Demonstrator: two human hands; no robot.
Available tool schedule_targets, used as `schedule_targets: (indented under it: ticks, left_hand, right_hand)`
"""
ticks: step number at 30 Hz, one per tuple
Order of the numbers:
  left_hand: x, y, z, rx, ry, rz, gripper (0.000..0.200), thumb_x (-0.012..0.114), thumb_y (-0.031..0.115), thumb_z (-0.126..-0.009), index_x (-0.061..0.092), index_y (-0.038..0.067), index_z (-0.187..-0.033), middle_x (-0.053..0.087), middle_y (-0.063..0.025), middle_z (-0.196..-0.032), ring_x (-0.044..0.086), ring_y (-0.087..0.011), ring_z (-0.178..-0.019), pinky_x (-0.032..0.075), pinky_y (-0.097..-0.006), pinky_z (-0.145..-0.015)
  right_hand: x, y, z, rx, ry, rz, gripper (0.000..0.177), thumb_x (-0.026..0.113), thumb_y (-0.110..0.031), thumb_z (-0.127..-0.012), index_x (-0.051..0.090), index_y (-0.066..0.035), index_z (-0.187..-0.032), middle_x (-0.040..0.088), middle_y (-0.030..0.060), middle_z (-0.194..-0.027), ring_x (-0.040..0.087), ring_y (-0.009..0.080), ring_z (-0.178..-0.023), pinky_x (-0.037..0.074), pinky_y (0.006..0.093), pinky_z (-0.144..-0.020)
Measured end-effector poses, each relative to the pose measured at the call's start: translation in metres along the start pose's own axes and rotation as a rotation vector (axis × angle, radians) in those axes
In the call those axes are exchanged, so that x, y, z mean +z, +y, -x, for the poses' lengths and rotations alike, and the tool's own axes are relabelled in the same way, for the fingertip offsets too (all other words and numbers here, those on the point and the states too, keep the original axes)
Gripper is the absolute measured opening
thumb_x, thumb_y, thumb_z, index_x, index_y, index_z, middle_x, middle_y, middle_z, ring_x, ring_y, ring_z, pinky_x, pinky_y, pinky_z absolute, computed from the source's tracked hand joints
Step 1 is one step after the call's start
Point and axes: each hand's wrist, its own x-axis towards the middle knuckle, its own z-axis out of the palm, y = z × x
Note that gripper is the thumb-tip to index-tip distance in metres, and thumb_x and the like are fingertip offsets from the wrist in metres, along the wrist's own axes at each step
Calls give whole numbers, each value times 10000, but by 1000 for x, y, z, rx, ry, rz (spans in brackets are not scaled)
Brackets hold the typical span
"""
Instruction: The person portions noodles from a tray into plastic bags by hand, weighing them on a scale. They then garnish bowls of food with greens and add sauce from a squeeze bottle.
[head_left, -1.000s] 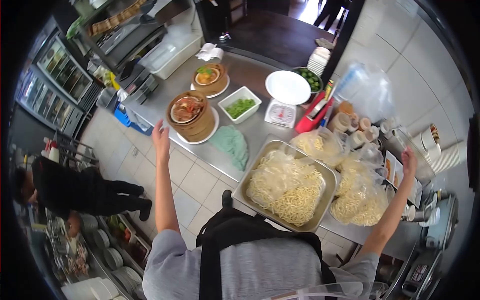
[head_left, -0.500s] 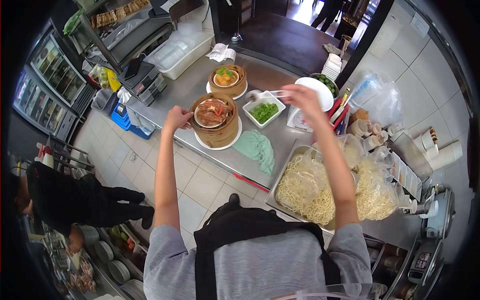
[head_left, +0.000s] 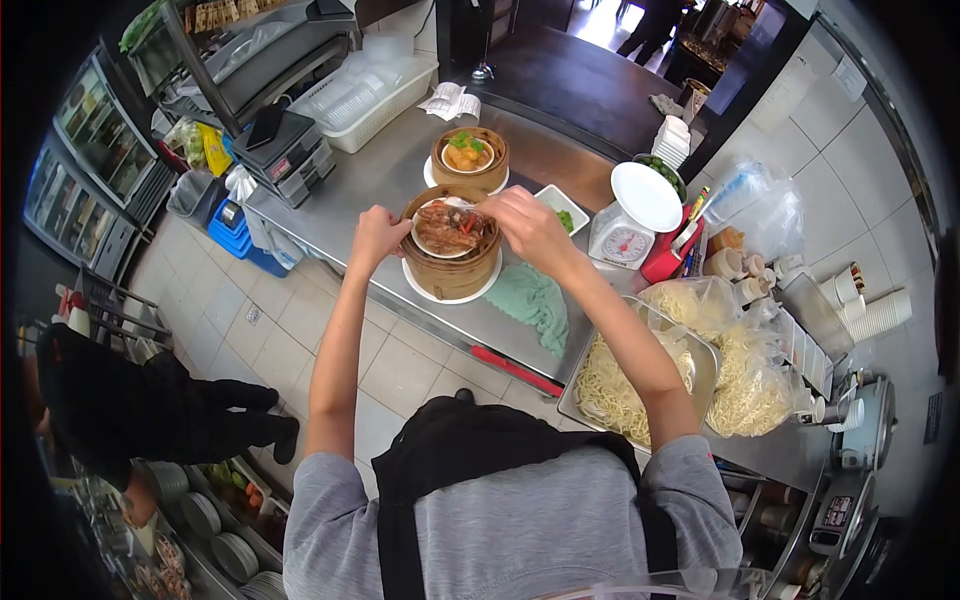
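Note:
A bamboo steamer [head_left: 452, 278] stands on a white plate at the counter's front edge. Inside it, a white bowl holds a reddish-brown braised dish [head_left: 447, 228] with red strips on top. My left hand [head_left: 380, 238] is closed at the steamer's left rim. Over the right side of that bowl, my right hand [head_left: 535, 230] pinches slim pale tongs [head_left: 468, 205], their tips low at the food and partly hidden. Just behind is a second steamer [head_left: 484, 174] with a yellow-orange dish topped with green leaves. A white tub [head_left: 552, 198] of chopped greens sits behind my right hand, partly covered by it.
A green cloth [head_left: 530, 305] lies right of the steamer. Farther right are a white scale [head_left: 622, 240], a metal tray [head_left: 708, 372] of noodles and bagged noodles [head_left: 752, 385]. A white basket [head_left: 385, 118] of plastic lids stands at the back. A person in black [head_left: 120, 400] works at left.
My right hand has moved left with the tongs, from above the greens tub to the reddish-brown dish. My left hand stays at the steamer rim. The view has shifted slightly.

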Motion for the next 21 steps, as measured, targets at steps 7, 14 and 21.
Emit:
schedule_targets:
  ticks: [7, 14, 21]
  left_hand:
    - [-7, 2, 0, 38, -15, 87, 327, 611, 159, -759, 547, -71, -535, 574, -131, -491, 634, -193, -459, 507, -264, -417]
    - [-53, -3, -19, 31, 1, 115, 310, 592, 159, -787, 586, -83, -594, 591, -122, -517, 637, -185, -470, 512, -257, -421]
    - [-105, -72, -38, -41, 176, 47, 343, 597, 185, -788, 567, -83, -577, 585, -122, -507, 640, -206, -473, 508, -271, -417]
  right_hand:
    - [3, 37, 16, 961, 326, -979, 169, 525, -31, -886, 610, 27, -1020, 651, 118, -942, 617, 139, -826, 510, 261, -760]
    - [-34, 48, 17, 994, 588, -1328, 208, 533, -33, -882, 570, 40, -1074, 634, 136, -978, 609, 175, -865, 501, 291, -815]
    - [-88, 37, 54, 961, 701, -1329, 290, 542, -33, -876, 520, 50, -1153, 592, 148, -1065, 582, 195, -938, 475, 317, -892]
